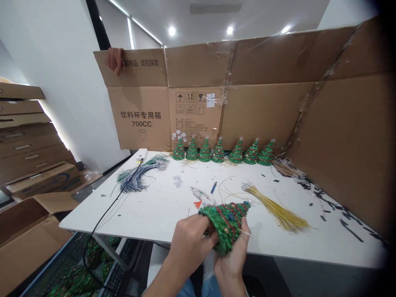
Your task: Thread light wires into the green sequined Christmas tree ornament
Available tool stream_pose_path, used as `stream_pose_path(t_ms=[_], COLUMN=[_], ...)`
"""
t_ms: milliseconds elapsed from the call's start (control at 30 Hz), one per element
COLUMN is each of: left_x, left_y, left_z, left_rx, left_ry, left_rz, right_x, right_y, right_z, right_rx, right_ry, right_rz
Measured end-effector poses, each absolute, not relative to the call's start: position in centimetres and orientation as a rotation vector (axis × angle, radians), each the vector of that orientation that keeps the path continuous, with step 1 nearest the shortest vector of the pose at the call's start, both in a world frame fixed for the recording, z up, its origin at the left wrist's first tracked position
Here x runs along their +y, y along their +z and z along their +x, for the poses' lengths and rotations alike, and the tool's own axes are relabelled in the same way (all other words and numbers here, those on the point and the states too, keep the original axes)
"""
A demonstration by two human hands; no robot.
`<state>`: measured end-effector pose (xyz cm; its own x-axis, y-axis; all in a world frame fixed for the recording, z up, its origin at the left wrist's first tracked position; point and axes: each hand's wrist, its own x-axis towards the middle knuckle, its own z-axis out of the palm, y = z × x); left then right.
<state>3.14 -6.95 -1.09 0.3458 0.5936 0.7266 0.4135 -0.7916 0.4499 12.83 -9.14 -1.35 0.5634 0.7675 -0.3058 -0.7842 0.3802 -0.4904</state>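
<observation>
Your left hand [192, 237] and right hand [232, 263] are nearest, in front of the near edge of the desk [173, 206], with a decorated green tree [227, 225] between them. It lies tilted on its side, base toward the left, tip pointing far and right. Your left grip grasps the base, fingers curled at its rim; how far they reach inside is hidden. Your right grip clasps the tree from below and from the right, thumb along its side. A thin pale wire [246, 233] sticks out beside that thumb; you cannot tell from here whether it is pinched.

Just beyond the tree lie a white object [208, 201] with an orange part and a blue pen [213, 187]. On the right side of the desk you have a fanned bundle of yellow wires [280, 208], and farther right, scattered black scraps [345, 215]. On the left lies a bundle of blue and green wires [134, 177], near a white box [141, 154] from which a black cable [107, 212] runs over the near edge. 7 small trees [218, 152] stand upright in a row along the far edge, before a tall cardboard wall [260, 115]. Below the desk, at left, a crate [69, 243] holds more green trees.
</observation>
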Motion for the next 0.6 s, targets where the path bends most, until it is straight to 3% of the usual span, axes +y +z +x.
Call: stream_pose_path(t_ms=[600], left_x=[-8.2], left_y=[-2.6], left_z=[4.9], left_rx=[0.733], left_ry=[1.797], left_rz=[2.236], right_x=[-9.9], right_y=[-0.3], right_z=[12.4], right_rx=[0.084], right_ry=[1.068], right_rz=[-0.494])
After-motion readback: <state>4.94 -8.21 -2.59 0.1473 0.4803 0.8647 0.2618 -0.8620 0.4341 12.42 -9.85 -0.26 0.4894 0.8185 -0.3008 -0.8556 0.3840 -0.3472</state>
